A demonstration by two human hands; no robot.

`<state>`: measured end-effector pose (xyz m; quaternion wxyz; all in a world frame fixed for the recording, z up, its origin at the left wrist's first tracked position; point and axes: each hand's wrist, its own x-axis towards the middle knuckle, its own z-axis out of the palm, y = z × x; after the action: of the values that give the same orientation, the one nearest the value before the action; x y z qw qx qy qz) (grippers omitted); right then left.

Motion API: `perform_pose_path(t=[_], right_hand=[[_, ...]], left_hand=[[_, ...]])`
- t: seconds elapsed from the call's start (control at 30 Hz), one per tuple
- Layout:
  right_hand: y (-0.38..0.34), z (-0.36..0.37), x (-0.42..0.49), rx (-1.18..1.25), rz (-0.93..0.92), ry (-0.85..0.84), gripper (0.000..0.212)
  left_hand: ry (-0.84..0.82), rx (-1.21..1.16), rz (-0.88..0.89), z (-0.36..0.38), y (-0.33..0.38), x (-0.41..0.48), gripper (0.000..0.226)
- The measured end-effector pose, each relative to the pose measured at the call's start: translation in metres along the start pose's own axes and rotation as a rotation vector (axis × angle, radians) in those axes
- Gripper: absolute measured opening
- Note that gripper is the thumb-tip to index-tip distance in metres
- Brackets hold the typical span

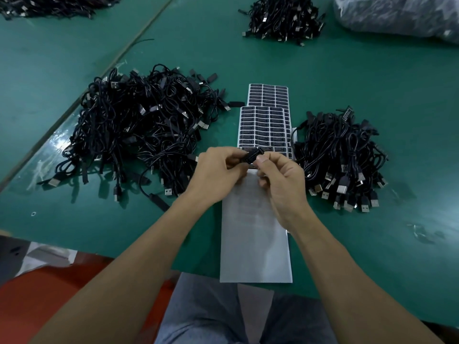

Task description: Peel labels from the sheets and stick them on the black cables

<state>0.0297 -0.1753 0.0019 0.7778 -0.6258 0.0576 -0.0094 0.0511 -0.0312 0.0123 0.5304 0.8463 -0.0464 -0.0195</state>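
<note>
Both hands meet over the near end of a label sheet (260, 127) on the green table (372, 244). My left hand (218, 170) and my right hand (280, 177) pinch a small black cable part (253, 155) between fingertips; whether a label is on it I cannot tell. The sheet's far rows hold black labels, its near part (255, 232) is bare white backing. A second label sheet (269, 95) lies under it, farther away. A big heap of black cables (139, 130) lies left, a smaller heap (340, 157) right.
Another cable pile (283, 18) sits at the far centre, one more (49, 6) at the far left, and a clear plastic bag (402, 16) at the far right. The table's front edge runs just above my grey-clad knees (223, 314).
</note>
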Motion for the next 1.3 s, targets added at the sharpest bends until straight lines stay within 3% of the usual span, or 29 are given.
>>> perform_pose_path(t=[0.1,0.3,0.9,1.3], right_hand=[[0.003,-0.001,0.001,0.012,-0.005,-0.01,0.021],[0.005,-0.002,0.003,-0.03,-0.014,0.001,0.022],[0.007,0.0,0.003,-0.174,-0.021,0.023,0.016],[0.004,0.0,0.002,-0.183,-0.013,0.005,0.017]], left_hand=[[-0.049,-0.128,-0.038,0.004,-0.003,-0.003,0.013],[-0.117,-0.291,-0.069,-0.001,-0.007,-0.004,0.02],[-0.123,-0.386,-0.031,0.0,-0.008,-0.008,0.044],[-0.113,-0.4,-0.014,0.001,-0.011,-0.008,0.036]])
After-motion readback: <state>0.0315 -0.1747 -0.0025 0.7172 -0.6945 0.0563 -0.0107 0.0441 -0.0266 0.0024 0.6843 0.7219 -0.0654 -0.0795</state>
